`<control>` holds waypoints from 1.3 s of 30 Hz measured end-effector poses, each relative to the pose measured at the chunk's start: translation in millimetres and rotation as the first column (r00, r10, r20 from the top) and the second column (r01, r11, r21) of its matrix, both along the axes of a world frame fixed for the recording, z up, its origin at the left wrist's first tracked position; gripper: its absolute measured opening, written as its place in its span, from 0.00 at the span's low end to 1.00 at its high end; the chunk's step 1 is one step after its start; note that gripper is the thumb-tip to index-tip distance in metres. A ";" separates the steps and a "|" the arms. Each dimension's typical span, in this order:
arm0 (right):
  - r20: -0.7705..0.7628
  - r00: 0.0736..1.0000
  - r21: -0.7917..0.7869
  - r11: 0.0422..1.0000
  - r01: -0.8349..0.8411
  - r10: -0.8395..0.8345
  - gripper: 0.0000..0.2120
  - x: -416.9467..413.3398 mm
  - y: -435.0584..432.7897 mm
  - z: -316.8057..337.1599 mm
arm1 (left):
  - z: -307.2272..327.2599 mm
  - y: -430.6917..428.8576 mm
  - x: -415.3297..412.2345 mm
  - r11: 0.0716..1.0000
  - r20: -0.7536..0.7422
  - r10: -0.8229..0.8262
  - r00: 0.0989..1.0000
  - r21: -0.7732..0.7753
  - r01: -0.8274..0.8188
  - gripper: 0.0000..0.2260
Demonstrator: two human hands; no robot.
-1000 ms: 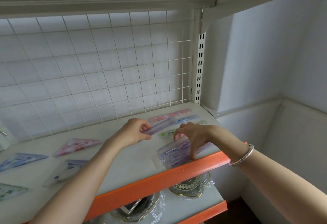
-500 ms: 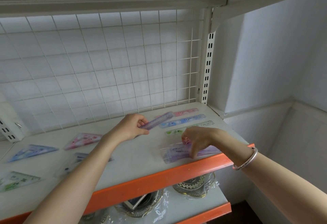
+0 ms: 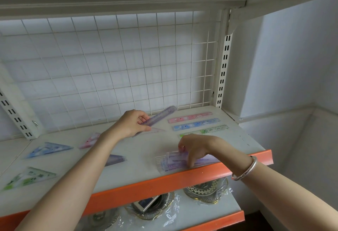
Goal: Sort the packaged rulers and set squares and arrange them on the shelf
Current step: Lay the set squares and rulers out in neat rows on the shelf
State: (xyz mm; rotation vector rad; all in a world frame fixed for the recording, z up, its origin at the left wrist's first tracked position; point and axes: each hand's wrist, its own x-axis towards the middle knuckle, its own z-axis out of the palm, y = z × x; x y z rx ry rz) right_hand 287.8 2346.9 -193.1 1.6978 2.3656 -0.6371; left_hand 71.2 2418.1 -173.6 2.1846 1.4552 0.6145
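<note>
Translucent purple plastic ruler (image 3: pixel 162 114): pinched at its near end between thumb and curled fingers of the left hand (image 3: pixel 131 124), held above the white shelf board (image 3: pixel 142 150), long axis slanting up and right from the fingers toward the white wire grid (image 3: pixel 109 66). Its tip lies just left of the flat row of pink, blue and green rulers (image 3: pixel 196 124), which run side to side; it probably needs turning parallel. The right hand (image 3: pixel 195 148) pinches a stack of clear purple-printed packets (image 3: pixel 173 162) at the front edge.

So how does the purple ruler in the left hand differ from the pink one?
The purple ruler is gripped by the left hand; the pink ruler lies untouched on the shelf. The purple ruler slants; the pink ruler lies parallel to the blue ruler. Both are long and narrow.
</note>
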 end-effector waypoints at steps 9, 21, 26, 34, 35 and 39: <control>-0.051 0.998 0.021 0.999 -0.036 0.037 0.24 -17.2 1.0 -0.2 | -0.2 -6.0 -14.7 1.000 -0.013 0.027 1.000 -0.002 -0.027 0.13; -0.188 0.966 0.039 0.984 -0.171 0.175 0.26 -70.2 2.9 -7.1 | -1.5 -13.4 -8.5 0.999 -0.047 -0.012 0.999 -0.031 0.011 0.13; -0.235 0.955 0.036 0.984 -0.175 0.179 0.26 -63.1 1.1 -10.5 | -1.6 -14.4 -3.8 0.999 -0.049 -0.023 0.999 -0.034 0.022 0.13; -0.564 0.825 0.082 0.995 0.063 -0.006 0.17 -33.1 5.7 -5.7 | -2.3 -16.6 10.3 0.998 -0.045 -0.061 0.997 -0.033 0.059 0.11; -0.634 0.772 0.121 0.982 0.148 -0.038 0.12 -26.7 7.8 -3.5 | -3.1 -16.5 12.3 0.997 -0.048 -0.066 0.997 -0.036 0.064 0.11; -0.713 0.698 0.301 0.865 0.400 -0.074 0.05 1.2 13.6 2.0 | -7.3 -16.3 21.9 0.995 -0.095 -0.091 0.991 -0.051 0.086 0.13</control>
